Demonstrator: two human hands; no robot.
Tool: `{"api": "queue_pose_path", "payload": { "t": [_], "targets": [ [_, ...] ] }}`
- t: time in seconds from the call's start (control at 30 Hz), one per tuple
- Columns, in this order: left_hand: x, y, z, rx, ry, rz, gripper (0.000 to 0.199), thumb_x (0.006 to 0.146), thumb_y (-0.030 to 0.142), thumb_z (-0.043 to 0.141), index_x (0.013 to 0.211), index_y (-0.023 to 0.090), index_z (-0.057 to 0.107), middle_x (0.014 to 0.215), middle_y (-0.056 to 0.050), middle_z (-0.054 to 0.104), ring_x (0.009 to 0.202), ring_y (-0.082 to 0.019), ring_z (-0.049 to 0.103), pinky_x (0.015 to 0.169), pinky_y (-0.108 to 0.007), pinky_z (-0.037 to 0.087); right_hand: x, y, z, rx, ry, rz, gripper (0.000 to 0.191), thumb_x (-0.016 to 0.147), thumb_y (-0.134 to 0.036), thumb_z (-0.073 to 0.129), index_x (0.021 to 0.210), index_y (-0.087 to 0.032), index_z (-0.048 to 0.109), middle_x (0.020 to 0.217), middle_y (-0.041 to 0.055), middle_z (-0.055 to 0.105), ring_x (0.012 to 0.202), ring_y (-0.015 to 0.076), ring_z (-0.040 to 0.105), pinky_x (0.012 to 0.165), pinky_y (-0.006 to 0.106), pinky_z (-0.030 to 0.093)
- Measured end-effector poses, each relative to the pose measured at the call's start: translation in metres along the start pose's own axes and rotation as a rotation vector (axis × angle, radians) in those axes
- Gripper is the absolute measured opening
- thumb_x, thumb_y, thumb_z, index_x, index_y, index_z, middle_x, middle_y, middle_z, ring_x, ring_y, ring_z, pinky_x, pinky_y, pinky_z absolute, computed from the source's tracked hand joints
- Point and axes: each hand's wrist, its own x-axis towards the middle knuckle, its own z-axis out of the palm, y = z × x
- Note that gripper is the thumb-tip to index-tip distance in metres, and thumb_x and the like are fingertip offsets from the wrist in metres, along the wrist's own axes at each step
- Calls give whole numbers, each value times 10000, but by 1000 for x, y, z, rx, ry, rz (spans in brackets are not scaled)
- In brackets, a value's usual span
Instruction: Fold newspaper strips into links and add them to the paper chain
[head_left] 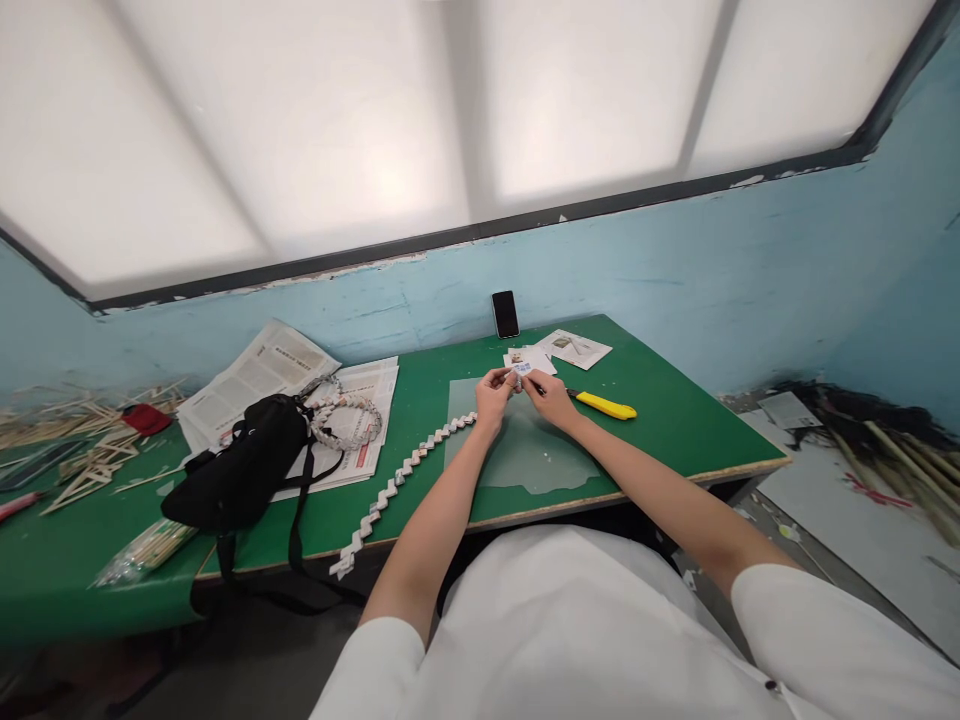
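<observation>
My left hand [493, 394] is closed on the end of a zigzag chain of folded paper [411, 462]. From there the chain runs down and left across the table, and its far end hangs over the front edge. Close against it, my right hand [551, 397] pinches at the same end; the small piece between the fingertips is too tiny to make out. Beneath both hands lies a clear sheet [536, 455]. A yellow utility knife [606, 405] rests just right of my right hand. Small printed papers [536, 360] lie right behind the fingers.
A phone [505, 314] leans against the blue wall. Another printed card [576, 348] lies at the back of the green table [675, 420]. To the left are a black bag [244, 465], newspapers [255, 375], a coiled paper chain [349, 420], bagged sticks [150, 550] and thin wooden sticks [94, 465].
</observation>
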Motion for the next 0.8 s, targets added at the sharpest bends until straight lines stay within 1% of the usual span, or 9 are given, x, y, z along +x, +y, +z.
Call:
{"api": "queue_pose_path", "payload": {
  "t": [0.13, 0.23, 0.43, 0.63, 0.7, 0.8],
  "targets": [
    [-1, 1, 0, -24, 49, 11, 533, 586, 508, 922, 802, 185, 559, 700, -4, 676, 615, -149, 672, 632, -272, 527, 1, -1, 0, -18, 12, 6, 414, 1054, -475, 429, 783, -205, 587, 744, 41, 599, 680, 180, 516, 676, 312, 414],
    [-2, 1, 1, -35, 43, 17, 541, 588, 507, 923, 741, 191, 511, 689, 5, 663, 608, -142, 667, 641, -277, 537, 1, -2, 0, -17, 21, 8, 410, 1055, -464, 432, 780, -203, 589, 739, 39, 598, 672, 178, 515, 679, 311, 412],
    [-6, -1, 4, -9, 22, 65, 486, 658, 508, 888, 746, 186, 535, 738, -3, 675, 631, -138, 669, 649, -277, 556, -1, -3, 0, -23, 51, 11, 424, 1057, -476, 420, 788, -207, 608, 751, 47, 613, 689, 187, 536, 685, 314, 429],
    [-9, 2, 8, 25, 39, 58, 473, 676, 548, 862, 784, 176, 590, 851, -36, 709, 691, -149, 696, 674, -282, 573, -1, 0, 1, -14, 114, 17, 415, 1059, -469, 423, 787, -211, 602, 759, 45, 615, 702, 191, 554, 693, 321, 438],
    [-9, 3, 8, 22, 43, 57, 478, 669, 545, 868, 785, 179, 584, 840, -35, 707, 687, -158, 706, 659, -281, 570, 0, 2, 0, -7, 90, 6, 424, 1060, -490, 410, 805, -216, 609, 775, 50, 621, 725, 199, 563, 713, 327, 447],
    [-7, 3, 6, 25, 25, 50, 476, 663, 537, 874, 800, 183, 589, 800, -28, 700, 672, -171, 715, 643, -285, 567, 2, 7, -3, 12, 21, -27, 428, 1061, -512, 391, 842, -222, 617, 800, 52, 608, 758, 207, 569, 731, 332, 449]
  ]
}}
